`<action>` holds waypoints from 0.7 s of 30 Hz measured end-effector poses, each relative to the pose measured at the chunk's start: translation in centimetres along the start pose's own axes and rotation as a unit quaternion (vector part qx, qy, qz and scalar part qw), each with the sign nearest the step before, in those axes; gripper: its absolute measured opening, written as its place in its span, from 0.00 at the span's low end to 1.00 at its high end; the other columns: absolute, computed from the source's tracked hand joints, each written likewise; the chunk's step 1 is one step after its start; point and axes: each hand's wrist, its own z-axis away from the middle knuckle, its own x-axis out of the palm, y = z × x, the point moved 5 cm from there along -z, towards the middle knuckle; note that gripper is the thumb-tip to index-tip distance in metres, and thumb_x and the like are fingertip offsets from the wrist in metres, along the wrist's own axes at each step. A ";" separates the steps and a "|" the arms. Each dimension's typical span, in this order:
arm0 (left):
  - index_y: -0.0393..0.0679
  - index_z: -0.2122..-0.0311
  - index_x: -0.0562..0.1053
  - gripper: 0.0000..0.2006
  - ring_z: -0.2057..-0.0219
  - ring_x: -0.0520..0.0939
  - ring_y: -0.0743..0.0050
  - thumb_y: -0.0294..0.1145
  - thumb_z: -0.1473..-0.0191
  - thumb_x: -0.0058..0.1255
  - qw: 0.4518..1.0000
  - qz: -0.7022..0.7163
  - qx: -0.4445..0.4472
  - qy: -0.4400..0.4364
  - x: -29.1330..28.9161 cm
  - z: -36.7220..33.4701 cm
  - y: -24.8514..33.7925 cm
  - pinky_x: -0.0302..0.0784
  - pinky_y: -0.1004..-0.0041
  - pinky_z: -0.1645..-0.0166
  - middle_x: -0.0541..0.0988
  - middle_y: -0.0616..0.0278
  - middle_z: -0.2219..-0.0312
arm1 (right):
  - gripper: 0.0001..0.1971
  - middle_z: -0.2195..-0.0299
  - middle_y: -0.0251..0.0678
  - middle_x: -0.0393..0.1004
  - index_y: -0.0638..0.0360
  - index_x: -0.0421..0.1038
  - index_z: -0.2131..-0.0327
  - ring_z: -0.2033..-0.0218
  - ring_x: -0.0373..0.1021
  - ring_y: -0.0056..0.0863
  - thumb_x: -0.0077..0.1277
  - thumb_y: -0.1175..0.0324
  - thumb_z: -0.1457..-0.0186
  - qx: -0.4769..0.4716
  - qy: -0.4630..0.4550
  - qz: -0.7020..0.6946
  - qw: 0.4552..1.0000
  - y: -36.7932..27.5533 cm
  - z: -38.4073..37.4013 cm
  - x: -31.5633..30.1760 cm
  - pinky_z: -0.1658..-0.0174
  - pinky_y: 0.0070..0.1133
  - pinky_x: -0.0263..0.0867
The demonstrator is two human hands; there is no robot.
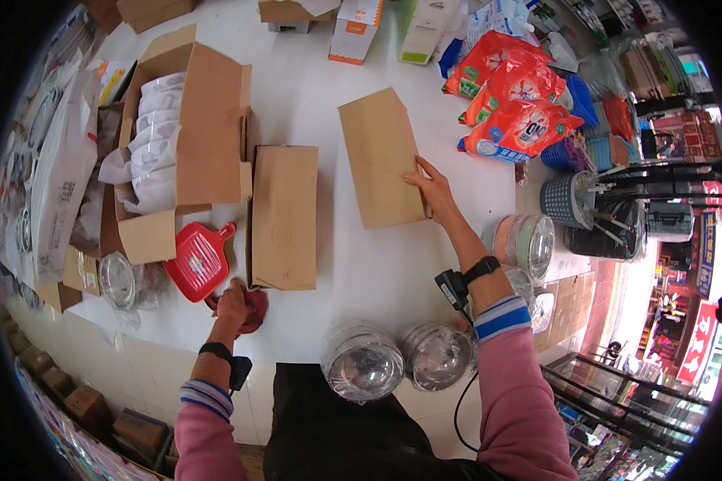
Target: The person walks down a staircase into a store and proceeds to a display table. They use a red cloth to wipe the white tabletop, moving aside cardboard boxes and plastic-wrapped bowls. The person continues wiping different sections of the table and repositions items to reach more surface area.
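Observation:
My left hand (233,303) is closed at the front edge of the white table, gripping a red glossy dish (253,313) that it partly covers. Just beyond lies a red square dish with a handle and a ribbed inside (199,260). My right hand (433,189) holds a flat-faced brown cardboard box (381,160) by its near right corner, thumb on top, fingers over the side. The box sits tilted at a slight angle over the table. Between my hands stands another closed brown box (284,216), upright and long.
An open carton (212,128) of white bowls (154,152) stands at the left. Red detergent bags (521,128) lie at the far right. Plastic-wrapped clear bowls (365,362) are at the front edge, more wrapped containers (529,240) at the right edge. Small boxes (354,32) stand at the back.

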 end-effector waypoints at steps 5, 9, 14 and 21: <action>0.43 0.55 0.59 0.35 0.57 0.79 0.48 0.34 0.65 0.70 1.000 -0.011 0.010 -0.004 0.3 0.1 0.0 0.75 0.60 0.52 0.77 0.46 0.62 | 0.26 0.57 0.35 0.73 0.58 0.65 0.47 0.58 0.71 0.26 0.52 0.58 0.48 0.025 -0.034 -0.126 0.991 4.3 1.4 -2.5 0.55 0.25 0.68; 0.43 0.55 0.59 0.35 0.58 0.80 0.50 0.35 0.65 0.70 1.000 -0.019 0.006 0.005 0.5 0.1 0.0 0.76 0.61 0.53 0.78 0.46 0.62 | 0.21 0.58 0.35 0.74 0.57 0.68 0.53 0.57 0.71 0.27 0.50 0.56 0.47 0.075 -0.033 -0.215 0.973 6.8 2.4 -4.1 0.55 0.26 0.69; 0.42 0.56 0.59 0.36 0.58 0.80 0.51 0.37 0.67 0.72 0.999 -0.032 -0.003 0.010 0.5 -0.1 0.2 0.78 0.64 0.54 0.78 0.47 0.64 | 0.23 0.56 0.36 0.72 0.58 0.67 0.52 0.55 0.70 0.29 0.49 0.53 0.46 0.080 -0.053 -0.278 0.956 7.2 4.0 -4.5 0.53 0.27 0.68; 0.43 0.56 0.59 0.35 0.58 0.80 0.51 0.35 0.68 0.71 1.000 -0.011 -0.008 0.016 0.2 -0.1 0.2 0.77 0.64 0.53 0.78 0.47 0.64 | 0.24 0.55 0.35 0.72 0.60 0.66 0.49 0.54 0.69 0.28 0.50 0.57 0.46 0.038 0.003 -0.191 0.981 6.7 6.1 -6.2 0.51 0.25 0.66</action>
